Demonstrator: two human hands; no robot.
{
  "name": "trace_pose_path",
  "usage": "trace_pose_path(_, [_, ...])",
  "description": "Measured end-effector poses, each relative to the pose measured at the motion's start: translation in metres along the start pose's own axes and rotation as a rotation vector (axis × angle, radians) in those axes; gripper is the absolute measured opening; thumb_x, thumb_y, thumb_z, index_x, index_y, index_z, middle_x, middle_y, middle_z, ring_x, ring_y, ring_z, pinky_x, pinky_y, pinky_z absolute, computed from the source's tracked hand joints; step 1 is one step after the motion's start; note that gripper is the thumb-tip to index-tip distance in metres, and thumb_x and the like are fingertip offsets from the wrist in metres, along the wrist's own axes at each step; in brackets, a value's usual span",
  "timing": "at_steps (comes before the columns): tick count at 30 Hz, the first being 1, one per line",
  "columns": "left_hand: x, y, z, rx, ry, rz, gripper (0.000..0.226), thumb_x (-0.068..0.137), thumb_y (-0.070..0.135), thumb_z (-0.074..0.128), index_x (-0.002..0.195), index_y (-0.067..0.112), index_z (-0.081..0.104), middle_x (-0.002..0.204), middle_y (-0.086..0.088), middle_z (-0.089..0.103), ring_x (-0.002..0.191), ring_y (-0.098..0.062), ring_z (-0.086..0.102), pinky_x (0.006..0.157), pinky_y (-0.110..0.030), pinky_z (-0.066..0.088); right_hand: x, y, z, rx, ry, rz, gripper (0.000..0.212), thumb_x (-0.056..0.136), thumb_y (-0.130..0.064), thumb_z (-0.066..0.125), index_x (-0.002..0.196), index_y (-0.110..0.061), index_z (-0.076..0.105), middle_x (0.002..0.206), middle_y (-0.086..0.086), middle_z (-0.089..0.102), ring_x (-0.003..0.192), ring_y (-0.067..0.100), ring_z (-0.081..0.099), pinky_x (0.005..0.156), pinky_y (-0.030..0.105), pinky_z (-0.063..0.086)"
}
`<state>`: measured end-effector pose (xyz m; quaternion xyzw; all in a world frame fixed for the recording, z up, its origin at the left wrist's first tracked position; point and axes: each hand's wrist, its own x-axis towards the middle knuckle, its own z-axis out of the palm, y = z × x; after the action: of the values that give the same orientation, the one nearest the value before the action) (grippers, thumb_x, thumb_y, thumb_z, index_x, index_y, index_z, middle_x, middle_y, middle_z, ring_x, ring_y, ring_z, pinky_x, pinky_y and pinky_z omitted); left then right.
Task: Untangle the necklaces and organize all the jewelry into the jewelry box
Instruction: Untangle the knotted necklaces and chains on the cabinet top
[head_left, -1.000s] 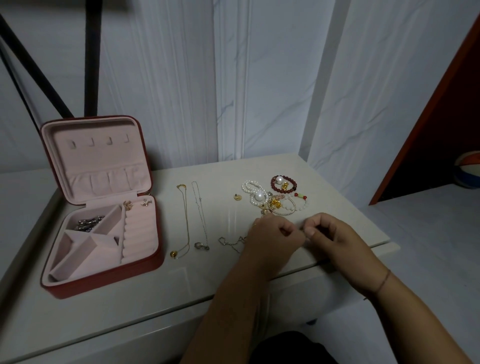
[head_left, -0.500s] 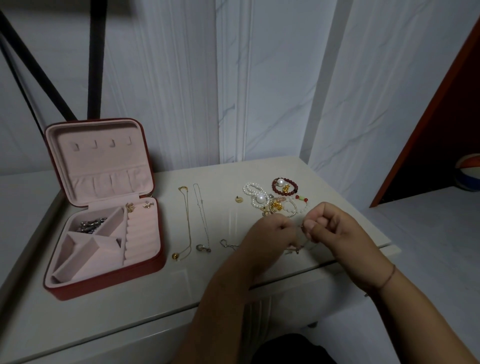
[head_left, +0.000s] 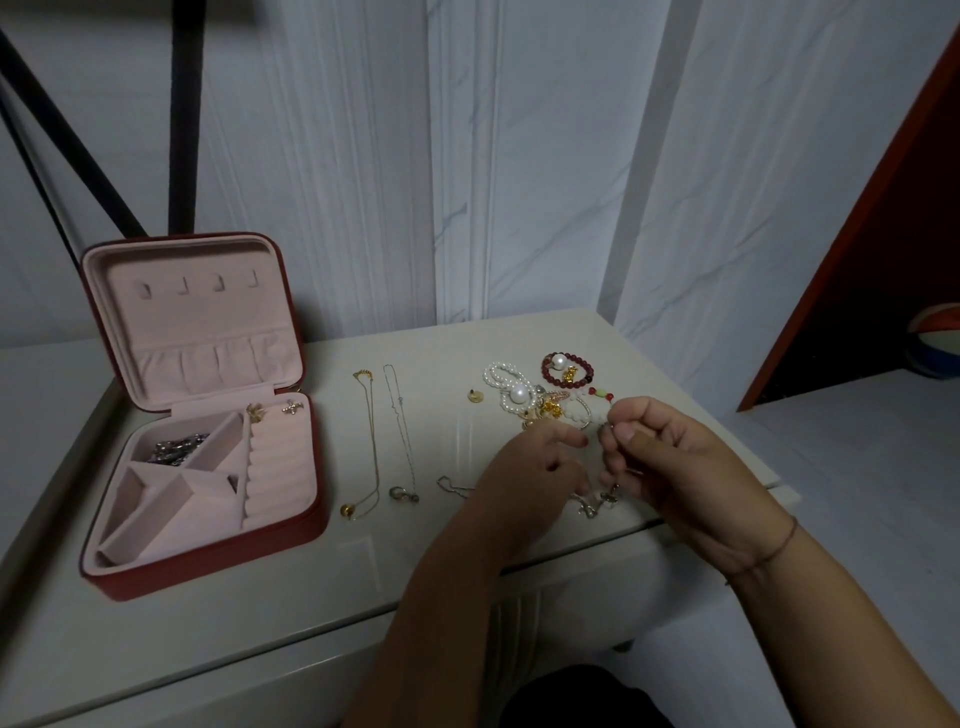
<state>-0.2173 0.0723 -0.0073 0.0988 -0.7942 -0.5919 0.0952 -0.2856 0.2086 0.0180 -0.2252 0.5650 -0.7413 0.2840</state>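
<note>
**Meanwhile, both hands pinched a thin silver chain above the table's front edge**

Meanwhile the left hand (head_left: 540, 467) and the right hand (head_left: 670, 457) were raised close together over the front right part of the white table (head_left: 208, 639), their fingertips nearly meeting. The right hand's fingers (head_left: 626, 434) were closed narrowly on a fine silver chain (head_left: 597, 501), which hung down between the hands with its tangled end and small pendant resting near the table's front edge. The left hand's fingers (head_left: 569, 439) were curled in tight beside it; whether they actually gripped the chain could not be told. Another short length of silver chain (head_left: 452, 486) lay on the table just left of the left hand.

Behind the hands, toward the back right corner, sat a heap of jewelry (head_left: 540, 400): white pearl strands, a dark red bead bracelet (head_left: 566, 369) with a large pearl, gold bits and a small green and red piece. A small gold item (head_left: 474, 396) lay alone just left of the heap.

At the table's middle, a gold necklace (head_left: 370, 441) and a silver necklace (head_left: 402, 431) lay straightened out side by side, running from back to front, apart from each other.

On the left side stood the red jewelry box (head_left: 208, 561), lid upright, pink lining showing. Silver pieces (head_left: 176, 448) filled its back left compartment, and two small earrings (head_left: 272, 409) sat at the top of the ring rolls.
</note>
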Motion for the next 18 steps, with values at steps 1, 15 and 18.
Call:
trace_pose_path(1, [0.0,-0.001,0.0,0.047,-0.005,0.016,0.025,0.09,0.005,0.049,0.11,0.018,0.056,0.074,-0.003,0.064,0.073,-0.014,0.058,0.075,-0.031,0.049,0.001,-0.001,-0.001,0.016,-0.002,-0.001,0.014,0.076,-0.01,0.057,0.09,-0.008,0.058,0.069,0.005,0.058,0.057,0.011,0.052,0.058,0.021,0.053])
trace_pose_path(15, [-0.001,-0.003,0.011,0.166,-0.002,0.112,0.013,0.079,0.027,0.075,0.088,0.019,0.072,0.05,0.012,0.04,0.043,0.001,0.038,0.046,-0.012,0.026,0.01,-0.015,-0.008,0.024,-0.032,-0.021,0.018,0.069,-0.015,0.069,0.085,-0.012,0.062,0.071,0.005,0.061,0.058,0.011,0.052,0.053,0.019,0.05])
trace_pose_path(18, [-0.001,-0.002,0.012,0.033,0.043,0.104,0.014,0.078,0.016,0.077,0.071,0.021,0.066,0.047,0.013,0.045,0.045,0.0,0.039,0.049,-0.014,0.032,0.009,-0.016,-0.004,0.006,-0.022,-0.016,0.012,0.077,-0.006,0.056,0.089,-0.008,0.058,0.07,0.005,0.06,0.057,0.01,0.051,0.051,0.018,0.047])
